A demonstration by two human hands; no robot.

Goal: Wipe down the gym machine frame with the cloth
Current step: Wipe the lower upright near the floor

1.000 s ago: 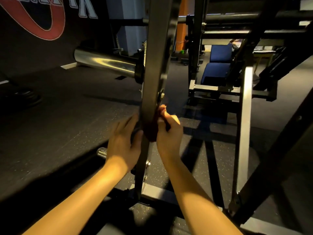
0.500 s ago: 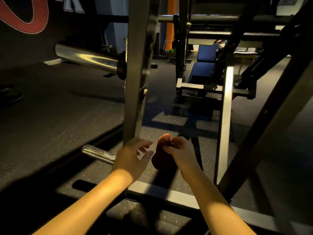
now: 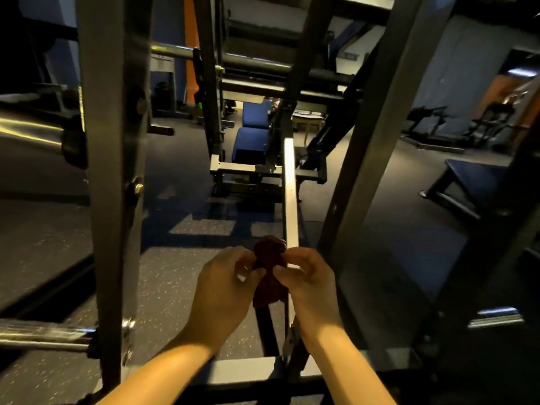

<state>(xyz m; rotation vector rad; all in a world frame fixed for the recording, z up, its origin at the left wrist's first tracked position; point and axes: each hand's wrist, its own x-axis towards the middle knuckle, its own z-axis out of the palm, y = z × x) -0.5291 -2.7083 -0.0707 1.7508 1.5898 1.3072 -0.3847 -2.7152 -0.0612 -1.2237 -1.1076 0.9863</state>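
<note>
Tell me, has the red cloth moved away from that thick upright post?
Yes. The cloth has left the thick upright post and gone rightward; the left hand and right hand now hold it beside the thin pale bar.

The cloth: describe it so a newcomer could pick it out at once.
Find the pale bar running down the middle. At its lower end the left hand and right hand meet. Bunched between them is the cloth, the only dark red, soft thing among metal.
</note>
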